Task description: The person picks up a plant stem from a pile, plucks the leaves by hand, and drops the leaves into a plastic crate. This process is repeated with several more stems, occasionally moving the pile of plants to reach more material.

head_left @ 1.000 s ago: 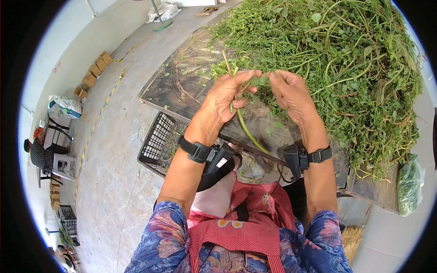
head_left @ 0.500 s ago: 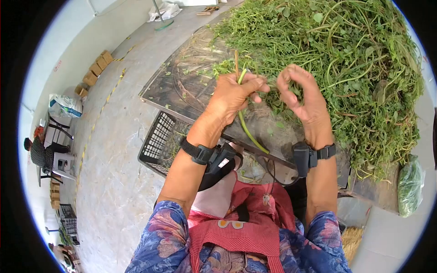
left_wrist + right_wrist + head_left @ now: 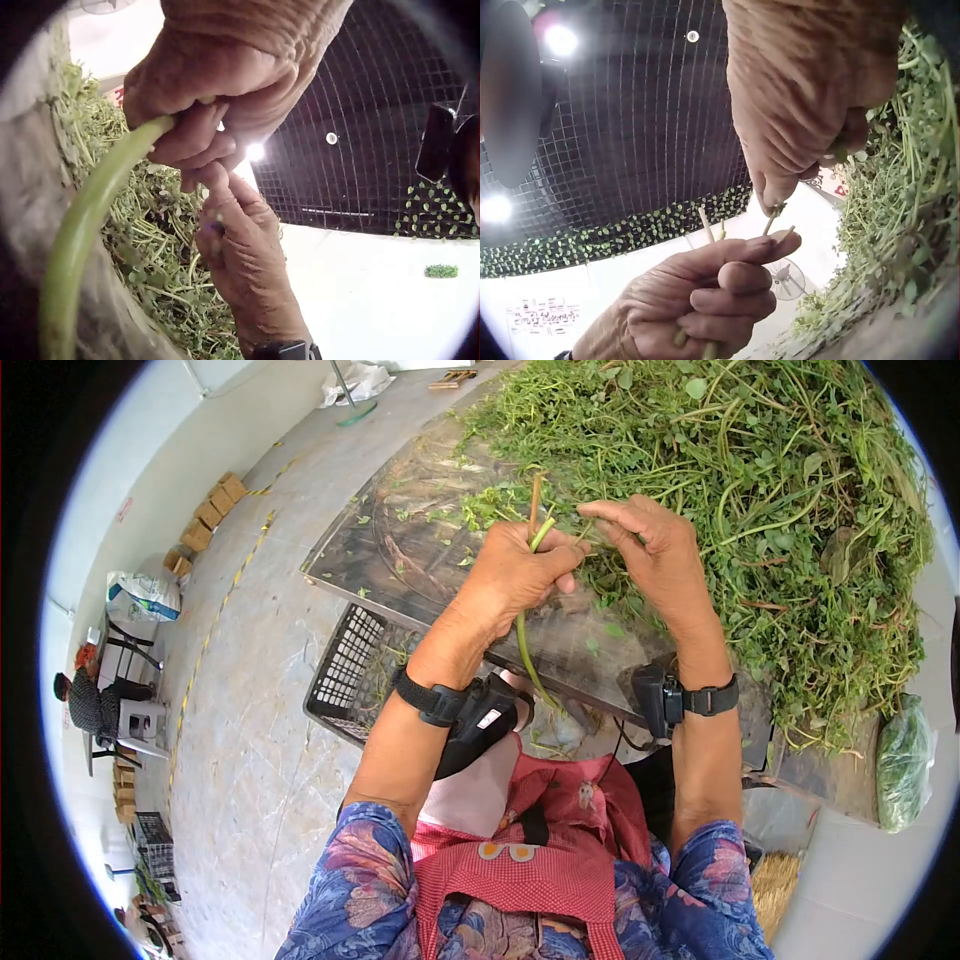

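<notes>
My left hand grips a few plant stems above the table edge. One is a thick green stem that curves down below the fist; a thin brownish stem pokes out at the top. In the left wrist view the thick stem leaves the curled fingers toward the lower left. My right hand faces the left one, fingers bent. Its fingertips pinch the end of a thin green sprig, which rises from between the left thumb and forefinger in the right wrist view.
A large heap of leafy green stems covers the table's right side. Scattered leaf bits lie on the dark tabletop. A black plastic crate stands below the left edge. A bag of greens lies at the right corner.
The right hand drew away from the left, then came back close with its fingers nearer together. Leaves seen between the hands are gone. The left hand moved slightly right, still holding the stems.
</notes>
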A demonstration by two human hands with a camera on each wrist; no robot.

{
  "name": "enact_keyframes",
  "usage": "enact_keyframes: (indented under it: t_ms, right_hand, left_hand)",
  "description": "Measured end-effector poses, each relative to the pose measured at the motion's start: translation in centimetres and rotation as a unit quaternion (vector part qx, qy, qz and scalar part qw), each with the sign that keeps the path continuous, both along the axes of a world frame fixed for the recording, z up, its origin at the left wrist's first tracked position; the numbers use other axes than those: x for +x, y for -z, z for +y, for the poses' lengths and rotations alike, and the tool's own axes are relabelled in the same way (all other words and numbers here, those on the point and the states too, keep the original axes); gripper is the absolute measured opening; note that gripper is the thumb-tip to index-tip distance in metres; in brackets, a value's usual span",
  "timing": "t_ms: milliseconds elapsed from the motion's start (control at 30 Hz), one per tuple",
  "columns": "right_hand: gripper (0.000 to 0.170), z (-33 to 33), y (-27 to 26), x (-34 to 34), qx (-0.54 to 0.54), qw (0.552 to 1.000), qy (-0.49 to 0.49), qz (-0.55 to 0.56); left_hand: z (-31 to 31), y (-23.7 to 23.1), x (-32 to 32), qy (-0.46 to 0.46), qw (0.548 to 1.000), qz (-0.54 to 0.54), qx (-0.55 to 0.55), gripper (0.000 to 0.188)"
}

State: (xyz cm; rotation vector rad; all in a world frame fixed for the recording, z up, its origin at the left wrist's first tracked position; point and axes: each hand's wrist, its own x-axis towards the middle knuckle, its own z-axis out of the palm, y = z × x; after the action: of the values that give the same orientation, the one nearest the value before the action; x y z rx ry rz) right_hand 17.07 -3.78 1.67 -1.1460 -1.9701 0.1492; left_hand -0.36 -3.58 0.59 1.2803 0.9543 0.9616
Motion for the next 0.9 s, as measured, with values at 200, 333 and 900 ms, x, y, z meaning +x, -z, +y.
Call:
enact_keyframes:
  t_ms: [200, 333, 900]
  right_hand:
    - [0.015, 0.2, 0.3, 0.0, 0.009, 1.000, -0.016, 0.013]
    - [0.012, 0.3, 0.8, -0.5, 0.028, 0.999, -0.033, 0.027]
    - [0.015, 2.0, 1.6, 2.5, -0.291, 0.765, -0.029, 0.574]
  left_hand:
    - [0.2, -0.5, -0.8, -0.004, 1.000, -0.009, -0.003, 0.016]
    - [0.0, -0.7, -0.9, -0.026, 0.999, 0.011, 0.018, 0.017]
    - [1.9, -1.5, -7.5, 0.024, 0.944, -0.319, -0.075, 0.019]
